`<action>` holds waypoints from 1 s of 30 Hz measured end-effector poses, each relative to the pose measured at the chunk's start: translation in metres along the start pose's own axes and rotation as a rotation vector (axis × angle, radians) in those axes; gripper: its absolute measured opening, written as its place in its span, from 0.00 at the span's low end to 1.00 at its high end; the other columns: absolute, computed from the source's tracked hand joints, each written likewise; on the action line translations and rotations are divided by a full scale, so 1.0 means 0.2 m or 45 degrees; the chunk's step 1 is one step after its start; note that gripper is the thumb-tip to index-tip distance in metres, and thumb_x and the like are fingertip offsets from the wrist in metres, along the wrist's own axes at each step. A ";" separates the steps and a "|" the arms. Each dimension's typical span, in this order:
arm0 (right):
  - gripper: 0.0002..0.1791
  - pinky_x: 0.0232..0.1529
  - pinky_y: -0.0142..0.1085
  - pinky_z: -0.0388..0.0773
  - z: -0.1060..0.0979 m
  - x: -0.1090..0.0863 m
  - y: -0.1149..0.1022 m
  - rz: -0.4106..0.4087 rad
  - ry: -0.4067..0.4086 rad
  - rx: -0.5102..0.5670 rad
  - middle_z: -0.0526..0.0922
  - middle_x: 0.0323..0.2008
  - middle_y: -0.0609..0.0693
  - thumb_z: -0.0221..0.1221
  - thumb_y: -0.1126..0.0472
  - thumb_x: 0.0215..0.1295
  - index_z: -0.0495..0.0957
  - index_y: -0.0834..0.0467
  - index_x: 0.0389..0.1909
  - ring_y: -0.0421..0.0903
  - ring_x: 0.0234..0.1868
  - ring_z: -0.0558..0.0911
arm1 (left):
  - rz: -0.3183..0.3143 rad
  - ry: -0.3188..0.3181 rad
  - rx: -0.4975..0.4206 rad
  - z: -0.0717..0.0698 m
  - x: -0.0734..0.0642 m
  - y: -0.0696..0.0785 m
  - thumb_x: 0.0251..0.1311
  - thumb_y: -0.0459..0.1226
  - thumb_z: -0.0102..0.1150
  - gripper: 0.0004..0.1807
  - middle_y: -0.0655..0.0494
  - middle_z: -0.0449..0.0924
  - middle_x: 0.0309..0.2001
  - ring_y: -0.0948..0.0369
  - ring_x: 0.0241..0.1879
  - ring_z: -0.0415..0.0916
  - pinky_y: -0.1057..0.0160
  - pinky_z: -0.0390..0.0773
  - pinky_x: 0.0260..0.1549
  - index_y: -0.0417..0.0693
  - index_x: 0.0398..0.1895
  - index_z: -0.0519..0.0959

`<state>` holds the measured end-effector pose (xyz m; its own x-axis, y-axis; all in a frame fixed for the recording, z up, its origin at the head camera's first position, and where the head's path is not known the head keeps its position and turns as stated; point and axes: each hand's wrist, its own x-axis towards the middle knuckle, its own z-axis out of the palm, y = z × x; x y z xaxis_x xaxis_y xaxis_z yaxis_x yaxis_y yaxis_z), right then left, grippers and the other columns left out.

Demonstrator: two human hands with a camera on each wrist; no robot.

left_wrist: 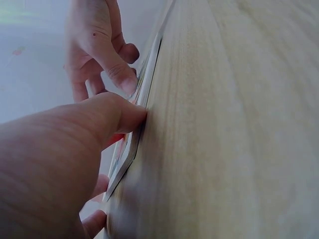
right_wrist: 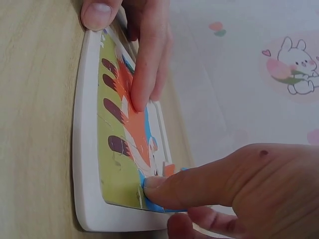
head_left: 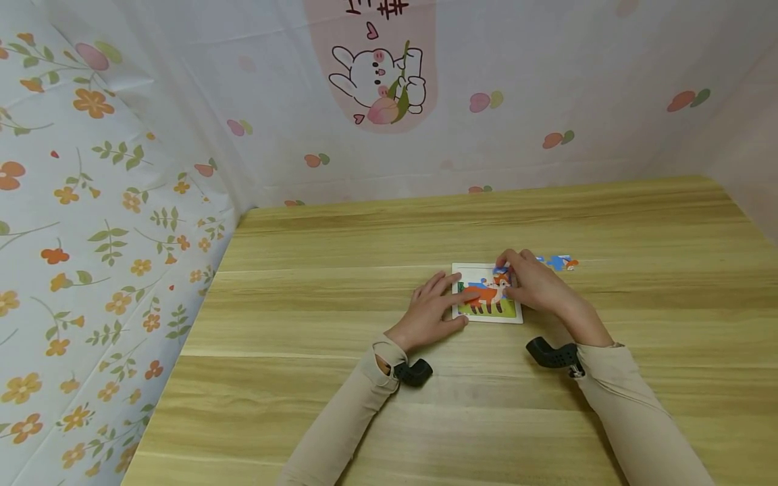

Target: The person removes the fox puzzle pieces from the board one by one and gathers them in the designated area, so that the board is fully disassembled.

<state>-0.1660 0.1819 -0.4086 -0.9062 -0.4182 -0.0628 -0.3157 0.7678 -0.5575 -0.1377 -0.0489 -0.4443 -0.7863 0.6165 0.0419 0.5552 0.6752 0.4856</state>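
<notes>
A fox jigsaw puzzle [head_left: 486,307] in a white frame [right_wrist: 85,149] lies on the table, partly filled with orange, green and blue pieces. My left hand [head_left: 428,314] spreads over its left side. Its index finger presses on the fox's body, and the thumb [left_wrist: 127,115] rests on the near edge. At the right side, my right hand [head_left: 535,283] has its thumb and curled fingers about a blue-and-orange puzzle piece [right_wrist: 170,169] at the fox's head. That piece stands slightly raised, and the hand partly hides it. The right thumb [right_wrist: 159,186] presses on blue at the frame's right border.
Several loose puzzle pieces [head_left: 559,262] lie on the wooden table [head_left: 340,270] just beyond the right hand. A white patterned cloth [head_left: 267,81] hangs behind the table, with a flowered one [head_left: 109,236] at the left.
</notes>
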 end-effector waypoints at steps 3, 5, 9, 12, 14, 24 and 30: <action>0.21 0.25 0.40 0.65 0.00 0.00 -0.01 0.027 0.016 0.028 0.62 0.44 0.65 0.61 0.71 0.54 0.65 0.65 0.49 0.51 0.28 0.68 | -0.004 -0.002 -0.004 0.00 0.00 0.00 0.62 0.48 0.53 0.26 0.54 0.51 0.71 0.51 0.70 0.40 0.46 0.52 0.60 0.65 0.65 0.67; 0.22 0.24 0.39 0.64 0.01 0.00 -0.01 0.025 0.024 0.039 0.62 0.44 0.65 0.61 0.72 0.54 0.64 0.64 0.48 0.50 0.26 0.68 | -0.003 -0.001 -0.001 0.00 0.00 0.00 0.62 0.47 0.53 0.26 0.54 0.51 0.71 0.51 0.70 0.40 0.46 0.52 0.60 0.65 0.65 0.67; 0.22 0.25 0.38 0.63 0.01 0.00 -0.01 -0.008 0.028 0.052 0.69 0.36 0.60 0.62 0.73 0.52 0.64 0.64 0.47 0.49 0.25 0.68 | 0.006 -0.002 0.009 0.00 0.00 0.00 0.62 0.47 0.52 0.26 0.53 0.51 0.71 0.51 0.70 0.40 0.46 0.52 0.60 0.64 0.66 0.67; 0.23 0.25 0.38 0.63 0.01 0.01 0.00 -0.016 0.022 0.059 0.72 0.29 0.56 0.62 0.73 0.52 0.65 0.66 0.47 0.48 0.25 0.68 | 0.010 -0.012 0.005 0.00 0.00 0.00 0.63 0.47 0.52 0.26 0.53 0.51 0.71 0.51 0.70 0.39 0.45 0.52 0.60 0.64 0.66 0.66; 0.23 0.25 0.38 0.64 0.00 0.01 0.01 -0.002 0.021 0.063 0.73 0.28 0.55 0.63 0.71 0.52 0.65 0.66 0.48 0.47 0.25 0.68 | 0.008 -0.013 -0.002 0.00 0.00 0.00 0.63 0.47 0.52 0.26 0.53 0.51 0.71 0.51 0.70 0.39 0.45 0.52 0.60 0.64 0.66 0.66; 0.19 0.29 0.40 0.70 -0.02 0.01 0.04 -0.049 0.056 -0.005 0.78 0.28 0.54 0.64 0.69 0.53 0.70 0.66 0.46 0.47 0.26 0.74 | 0.011 -0.018 0.015 0.00 0.00 0.00 0.64 0.47 0.52 0.26 0.53 0.51 0.71 0.51 0.70 0.39 0.45 0.51 0.61 0.62 0.66 0.66; 0.18 0.28 0.40 0.71 -0.03 0.00 0.04 -0.069 0.083 -0.011 0.79 0.30 0.56 0.64 0.69 0.53 0.70 0.66 0.45 0.46 0.25 0.74 | 0.009 -0.008 0.024 0.00 0.00 0.00 0.63 0.48 0.52 0.26 0.53 0.51 0.71 0.52 0.71 0.39 0.46 0.50 0.61 0.63 0.66 0.66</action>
<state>-0.1705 0.1899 -0.4082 -0.9038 -0.4274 0.0214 -0.3671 0.7489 -0.5517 -0.1374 -0.0490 -0.4448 -0.7803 0.6241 0.0396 0.5660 0.6780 0.4690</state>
